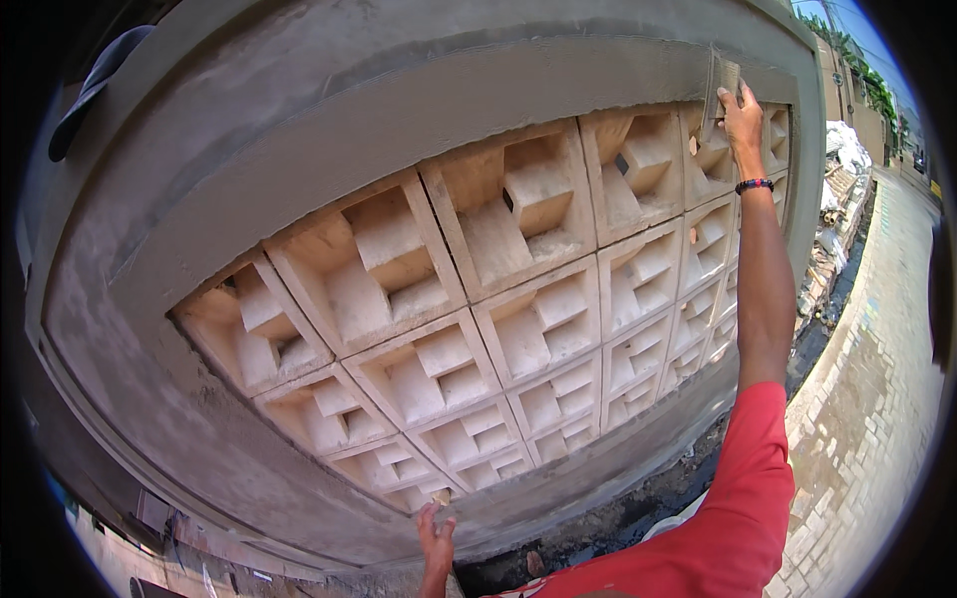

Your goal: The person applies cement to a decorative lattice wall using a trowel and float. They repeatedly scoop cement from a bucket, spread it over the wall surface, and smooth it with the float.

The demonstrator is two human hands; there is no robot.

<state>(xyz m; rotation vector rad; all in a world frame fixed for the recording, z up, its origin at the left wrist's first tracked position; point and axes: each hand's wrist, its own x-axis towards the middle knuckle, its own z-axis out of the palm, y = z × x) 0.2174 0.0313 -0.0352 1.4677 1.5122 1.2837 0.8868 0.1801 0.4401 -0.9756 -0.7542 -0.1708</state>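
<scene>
My right hand [742, 122], with a dark beaded band at the wrist, is closed round the handle of a plastering trowel [714, 98]. The trowel's flat face is seen nearly edge-on, at the band of grey render [478, 92] along the upper edge of the block panel, near its right corner. Low down, my left hand [436, 538] has its fingers apart, close to the lower edge of the pale ventilation blocks [538, 334]. A small tan piece [442, 495] shows just beyond its fingertips; whether they touch it I cannot tell.
Grey plastered wall [189, 329] frames the blocks. A dark cap [98, 88] shows at upper left. Below the wall runs a dark, wet gutter [638, 498]. White sacks and rubble [837, 189] lie beside the paved lane [847, 399] on the right.
</scene>
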